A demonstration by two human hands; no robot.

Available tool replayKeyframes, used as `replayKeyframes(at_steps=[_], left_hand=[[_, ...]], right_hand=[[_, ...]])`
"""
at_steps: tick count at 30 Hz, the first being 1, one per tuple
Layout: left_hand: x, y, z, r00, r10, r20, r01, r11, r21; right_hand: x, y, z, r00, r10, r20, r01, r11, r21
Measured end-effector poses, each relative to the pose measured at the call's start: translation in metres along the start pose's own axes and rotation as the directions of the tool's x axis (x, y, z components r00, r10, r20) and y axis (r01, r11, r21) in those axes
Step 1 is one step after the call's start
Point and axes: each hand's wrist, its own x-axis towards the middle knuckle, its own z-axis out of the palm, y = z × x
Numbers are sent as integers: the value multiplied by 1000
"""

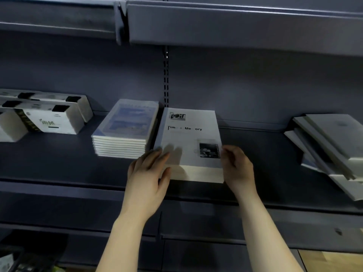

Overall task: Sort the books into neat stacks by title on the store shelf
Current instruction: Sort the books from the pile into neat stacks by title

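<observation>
A stack of white books titled "Time & Memory" (189,134) lies flat in the middle of the dark shelf (59,169). My left hand (148,179) touches the stack's front left corner with straight fingers, thumb against its front edge. My right hand (236,169) rests against the stack's right side, its fingers loosely bent at the top cover's edge. Just left of it sits a neat stack of blue-covered books (125,130). At the far right a heap of grey books (332,148) lies tilted and uneven.
White boxes with black patches (45,116) lie at the shelf's left end. Another shelf (235,24) hangs close overhead. A slotted upright (166,79) runs down the back panel behind the books. Lower shelving shows below the front edge.
</observation>
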Motion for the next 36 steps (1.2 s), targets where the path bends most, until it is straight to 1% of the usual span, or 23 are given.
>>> replayKeyframes(at_steps=[3, 6, 11, 14, 17, 19, 21, 25, 27, 29, 31, 36], left_hand=[[6, 18, 7, 1000, 26, 15, -26, 999, 27], [16, 41, 15, 998, 60, 29, -62, 997, 46], [34, 96, 33, 996, 85, 37, -87, 995, 57], [42, 138, 48, 994, 96, 60, -97, 995, 16], [49, 179, 67, 991, 94, 98, -91, 995, -35], [53, 208, 78, 991, 110, 79, -106, 993, -53], [56, 232, 89, 990, 106, 90, -100, 992, -71], [62, 275, 112, 986, 131, 104, -124, 990, -72], [63, 294, 122, 982, 131, 133, -121, 989, -82], [63, 310, 131, 979, 138, 148, -125, 988, -93], [62, 321, 137, 977, 143, 157, -130, 987, -92], [62, 340, 152, 977, 134, 166, -120, 988, -92]], right_hand=[[6, 6, -21, 1000, -2, 19, 2, 1000, -17], [15, 16, -43, 999, -29, 41, 34, 991, -127], [30, 40, -92, 998, -57, 22, 60, 981, -185], [40, 56, -128, 995, -95, 22, 98, 968, -232], [51, 75, -162, 993, -117, -18, 107, 954, -278], [58, 89, -186, 993, -109, -50, 91, 956, -280], [64, 104, -208, 992, -102, -78, 77, 959, -274], [68, 129, -244, 979, -147, -139, 105, 957, -269], [68, 139, -257, 965, -184, -186, 143, 966, -214], [71, 145, -271, 967, -146, -210, 128, 987, -97], [75, 152, -284, 970, -118, -213, 112, 993, -42], [92, 179, -310, 956, -159, -248, 117, 978, -174]])
